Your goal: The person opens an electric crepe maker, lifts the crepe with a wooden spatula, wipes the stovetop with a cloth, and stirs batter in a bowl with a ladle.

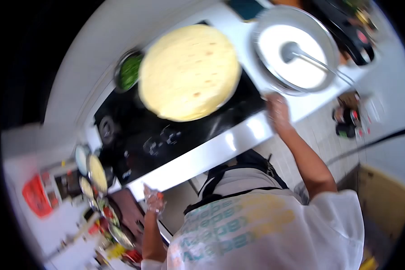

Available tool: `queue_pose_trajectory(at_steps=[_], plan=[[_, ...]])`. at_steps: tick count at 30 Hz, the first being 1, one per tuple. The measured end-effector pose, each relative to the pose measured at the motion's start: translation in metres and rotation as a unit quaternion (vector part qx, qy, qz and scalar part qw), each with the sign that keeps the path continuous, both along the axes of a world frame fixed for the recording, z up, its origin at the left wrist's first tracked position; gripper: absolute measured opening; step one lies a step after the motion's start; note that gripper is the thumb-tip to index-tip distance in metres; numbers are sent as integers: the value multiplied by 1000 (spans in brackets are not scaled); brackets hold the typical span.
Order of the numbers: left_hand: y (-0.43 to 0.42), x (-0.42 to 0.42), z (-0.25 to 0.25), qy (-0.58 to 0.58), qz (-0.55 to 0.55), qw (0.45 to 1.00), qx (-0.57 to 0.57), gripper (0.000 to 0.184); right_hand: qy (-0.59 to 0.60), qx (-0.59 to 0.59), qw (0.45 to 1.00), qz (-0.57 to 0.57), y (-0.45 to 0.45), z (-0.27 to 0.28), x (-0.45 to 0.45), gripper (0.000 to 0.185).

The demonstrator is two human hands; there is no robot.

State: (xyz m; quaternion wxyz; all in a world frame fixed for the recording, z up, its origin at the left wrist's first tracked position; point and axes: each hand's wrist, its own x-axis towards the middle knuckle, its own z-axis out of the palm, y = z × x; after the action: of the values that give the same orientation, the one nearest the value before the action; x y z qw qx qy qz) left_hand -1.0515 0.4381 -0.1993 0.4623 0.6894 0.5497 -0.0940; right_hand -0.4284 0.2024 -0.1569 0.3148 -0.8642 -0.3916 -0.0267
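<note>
Flatbread (190, 73), lg., round, pale yellow: atop blk. cooktop (126, 114). Bowl (330, 42) w/ white liquid (273, 42) + ladle (291, 52): R of cooktop. Dish (119, 75) w/ greens (130, 71): by cooktop's far edge. Your R hand (278, 110), clear-gloved: near cooktop's R corner, beside bowl. Your L hand (154, 200), ditto: off cooktop's near L corner. Fingers, both: blurred; can't tell if wide or holding.

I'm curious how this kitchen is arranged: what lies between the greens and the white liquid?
The head view shows the pancake between the greens and the white liquid, then a strip of counter before the liquid's bowl.
</note>
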Motion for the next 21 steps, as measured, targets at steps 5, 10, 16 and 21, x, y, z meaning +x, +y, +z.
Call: queue_pose_trajectory(at_steps=[5, 10, 16, 21], plan=[[-33, 54, 52, 206, -428, 737, 480, 34, 170, 196, 964, -65, -2, -13, -25, 10], [-34, 106, 106, 365, -344, 856, 122, 40, 165, 119, 978, -46, 30, -4, -58, 7], [-37, 96, 103, 290, -263, 909, 146, 46, -41, -8, 976, 214, 103, 18, -143, 19], [-40, 91, 101, 266, -284, 905, 174, 42, -48, 15, 950, 309, 149, 15, -214, 22]])
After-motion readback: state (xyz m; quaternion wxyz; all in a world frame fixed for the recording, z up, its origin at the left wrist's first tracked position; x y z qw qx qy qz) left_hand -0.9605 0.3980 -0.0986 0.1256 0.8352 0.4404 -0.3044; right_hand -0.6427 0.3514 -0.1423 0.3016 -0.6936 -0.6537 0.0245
